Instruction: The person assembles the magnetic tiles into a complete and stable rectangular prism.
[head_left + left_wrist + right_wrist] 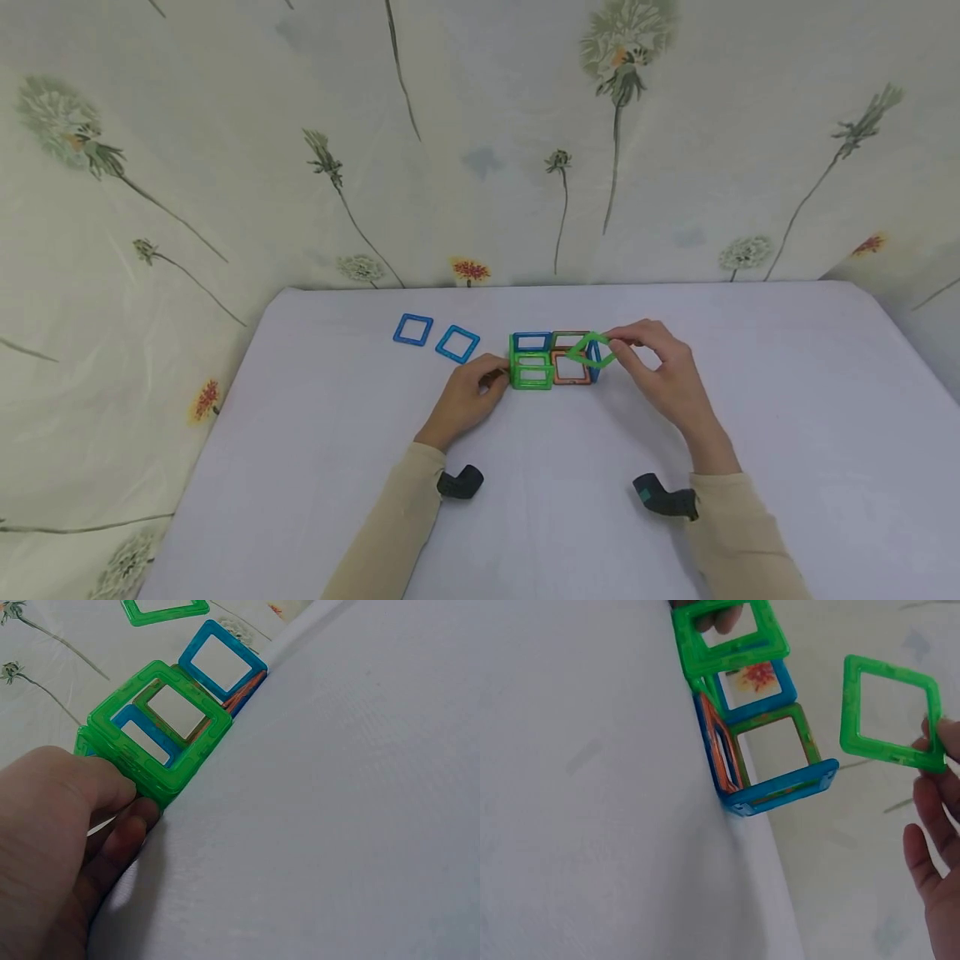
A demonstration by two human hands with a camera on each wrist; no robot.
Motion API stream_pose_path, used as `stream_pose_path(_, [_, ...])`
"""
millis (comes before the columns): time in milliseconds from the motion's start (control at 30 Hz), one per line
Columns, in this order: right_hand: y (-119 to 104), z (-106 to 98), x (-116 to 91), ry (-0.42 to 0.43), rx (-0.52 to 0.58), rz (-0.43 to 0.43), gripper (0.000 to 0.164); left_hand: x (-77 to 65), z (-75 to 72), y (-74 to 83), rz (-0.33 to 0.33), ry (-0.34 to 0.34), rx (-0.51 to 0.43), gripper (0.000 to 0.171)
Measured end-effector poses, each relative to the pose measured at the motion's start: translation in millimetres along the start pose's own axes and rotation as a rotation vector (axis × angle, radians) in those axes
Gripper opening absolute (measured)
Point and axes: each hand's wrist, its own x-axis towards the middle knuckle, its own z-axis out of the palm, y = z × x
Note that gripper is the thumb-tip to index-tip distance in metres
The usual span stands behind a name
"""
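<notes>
My left hand (467, 402) grips the left end of a small box of magnetic tiles, its thumb and fingertips at the lower edge of a green tile (202, 746). Square frames form the box: green ones on the left half, an orange tile (572, 382) at the front right, and a blue tile (784, 787) as the right wall. My right hand (667, 379) pinches a loose green square tile (851, 705) by one corner. It is tilted in the air over the box's right half, whose top is uncovered.
Two blue square tiles, one farther left (411, 342) and one nearer the box (466, 332), lie flat on the white-covered table (555, 500). A flower-printed cloth (480, 208) hangs behind the table's back edge. Black wrist mounts (461, 483) sit by both sleeves.
</notes>
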Motion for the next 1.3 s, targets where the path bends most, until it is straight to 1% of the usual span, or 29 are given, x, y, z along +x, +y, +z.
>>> stream_pose_path(100, [5,4,-1,-0.013,-0.006,-0.008,0.020,0.0,0.4,-0.4,-0.001,0.002,0.002,0.022])
stream_pose_path(333, [31,14,-6,-0.030,-0.037,-0.011,0.025,-0.5,0.9,0.0,-0.002,-0.001,0.007,0.021])
stream_pose_path(433, [37,16,-7,-0.045,-0.037,-0.022,0.028,-0.6,0.4,1.3,-0.010,-0.004,0.011,0.021])
stream_pose_path(667, [38,18,-9,-0.077,-0.076,-0.012,0.026,-0.5,0.7,0.8,0.000,-0.004,0.012,0.021])
stream_pose_path(967, [40,21,-7,-0.108,-0.087,-0.048,0.025,0.5,-0.6,0.9,-0.022,-0.012,0.013,0.022])
stream_pose_path(1100, [42,23,-7,-0.107,-0.090,-0.067,0.025,0.5,-1.0,1.3,-0.023,-0.013,0.015,0.022])
stream_pose_path(1300, [46,28,-8,-0.100,-0.142,-0.108,0.025,0.3,-1.3,2.2,-0.021,-0.009,0.004,0.022])
